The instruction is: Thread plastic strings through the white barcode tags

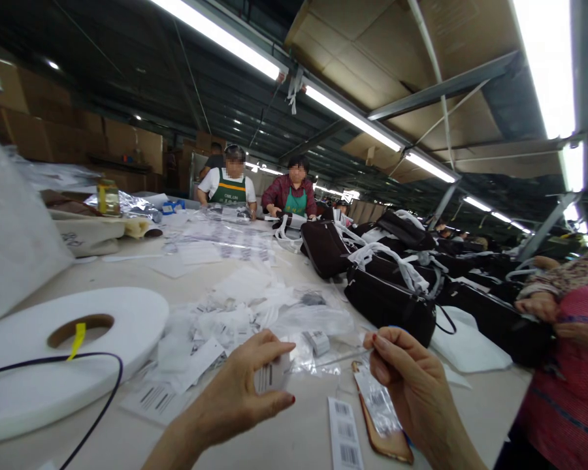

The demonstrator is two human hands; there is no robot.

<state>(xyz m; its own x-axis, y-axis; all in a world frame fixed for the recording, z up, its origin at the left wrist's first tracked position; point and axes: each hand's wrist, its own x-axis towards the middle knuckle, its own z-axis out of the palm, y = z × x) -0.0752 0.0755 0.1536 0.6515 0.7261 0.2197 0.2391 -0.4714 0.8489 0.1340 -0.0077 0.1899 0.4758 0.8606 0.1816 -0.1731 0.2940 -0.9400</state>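
My left hand (240,385) reaches in low at the middle, its thumb and forefinger spread wide. A white printed tag (270,377) shows in the gap between them; whether the other fingers touch it is hidden. To the right, my right hand (409,375) pinches the edge of a clear plastic piece (340,356) between thumb and forefinger. That plastic stretches back toward my left hand, by a small rolled white label (317,342). Under my right hand are a phone (396,446) with a gold edge and a small clear packet (379,405) on it. A barcode label strip (344,434) lies beside the phone.
Loose white tags (220,326) and clear bags (245,232) litter the table. A large white roll (19,326) stands left. Black bags with wrapped handles (387,294) pile up at right. Two co-workers (230,186) face me across the table; another person's hand (539,305) is at far right.
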